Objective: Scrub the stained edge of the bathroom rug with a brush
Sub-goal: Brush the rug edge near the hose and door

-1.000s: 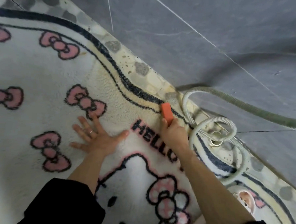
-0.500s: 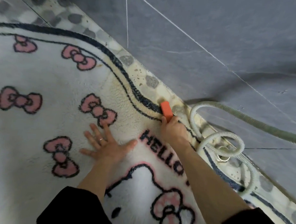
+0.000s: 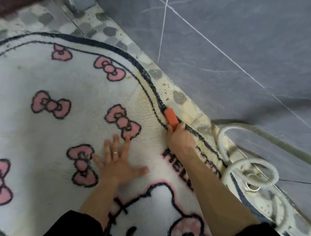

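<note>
A white rug with pink bows and a dark outlined border covers the floor. Its right-hand edge is yellowed along the dark lines. My right hand grips an orange brush that lies on that stained edge, its far end sticking out past my fingers. The bristles are hidden under the brush body. My left hand presses flat on the rug with fingers spread, a ring on one finger, below and left of the brush.
A grey tiled wall runs close along the rug's right edge, above a pebble-patterned floor strip. A ribbed pale hose coils on the floor at the right by a metal drain ring. A doorway threshold shows at top left.
My right hand has slid the brush further along the stained edge, away from me. My left hand stays flat on the rug. The view has tilted up, showing more of the rug's far end.
</note>
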`<state>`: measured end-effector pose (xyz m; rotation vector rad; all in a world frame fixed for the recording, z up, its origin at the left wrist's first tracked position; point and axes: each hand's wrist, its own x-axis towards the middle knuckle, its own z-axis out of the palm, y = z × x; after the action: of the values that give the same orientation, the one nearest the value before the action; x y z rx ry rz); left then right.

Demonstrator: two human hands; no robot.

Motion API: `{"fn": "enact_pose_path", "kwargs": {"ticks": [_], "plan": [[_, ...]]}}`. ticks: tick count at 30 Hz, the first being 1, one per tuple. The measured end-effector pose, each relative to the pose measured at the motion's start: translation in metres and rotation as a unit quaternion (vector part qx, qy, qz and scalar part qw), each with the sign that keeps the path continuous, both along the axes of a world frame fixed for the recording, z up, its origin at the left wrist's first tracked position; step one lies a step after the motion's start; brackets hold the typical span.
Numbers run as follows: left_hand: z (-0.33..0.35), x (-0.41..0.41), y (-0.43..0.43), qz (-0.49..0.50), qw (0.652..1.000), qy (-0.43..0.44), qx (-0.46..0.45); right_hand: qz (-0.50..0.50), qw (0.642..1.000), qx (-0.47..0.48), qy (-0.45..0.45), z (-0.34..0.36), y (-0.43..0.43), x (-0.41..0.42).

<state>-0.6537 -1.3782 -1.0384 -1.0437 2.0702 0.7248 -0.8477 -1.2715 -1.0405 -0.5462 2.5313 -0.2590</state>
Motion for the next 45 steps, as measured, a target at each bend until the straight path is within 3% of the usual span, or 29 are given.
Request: {"fn": "enact_pose_path", "kwargs": {"ticks": [5, 8, 13, 20, 24, 27, 32, 36, 42, 45], "plan": [[0.001, 0.002, -0.002, -0.030, 0.999, -0.001, -0.010, 0.029, 0.995, 0.081, -0.051, 0.023, 0.092, 0.066], [-0.001, 0.001, -0.001, -0.015, 1.000, 0.000, -0.006, 0.040, 0.994, 0.096, -0.035, 0.018, 0.060, 0.043], [-0.012, 0.005, -0.003, -0.023, 1.000, 0.001, -0.006, -0.005, 1.000, 0.009, -0.030, -0.002, -0.042, -0.007], [-0.002, 0.007, -0.008, -0.037, 0.999, 0.011, -0.009, 0.023, 0.995, 0.075, -0.055, 0.027, 0.050, 0.061], [0.006, 0.008, -0.027, -0.063, 0.989, 0.079, -0.109, 0.034, 0.997, 0.062, -0.034, 0.013, -0.002, 0.033], [0.002, 0.011, -0.061, -0.001, 0.969, 0.159, -0.190, 0.038, 0.998, 0.043, -0.031, 0.006, -0.060, 0.003], [-0.009, 0.008, -0.114, 0.156, 0.983, 0.036, -0.088, 0.045, 0.997, 0.058, -0.030, 0.012, -0.018, 0.030], [-0.013, 0.002, -0.119, 0.167, 0.982, 0.045, -0.077, 0.071, 0.992, 0.094, -0.035, 0.018, -0.010, 0.031], [-0.011, 0.002, -0.123, 0.162, 0.984, 0.038, -0.067, 0.056, 0.998, 0.030, -0.017, 0.003, -0.155, -0.055], [-0.001, 0.000, -0.124, 0.164, 0.986, 0.024, -0.032, 0.073, 0.994, 0.071, -0.029, 0.005, -0.091, -0.020]]}}
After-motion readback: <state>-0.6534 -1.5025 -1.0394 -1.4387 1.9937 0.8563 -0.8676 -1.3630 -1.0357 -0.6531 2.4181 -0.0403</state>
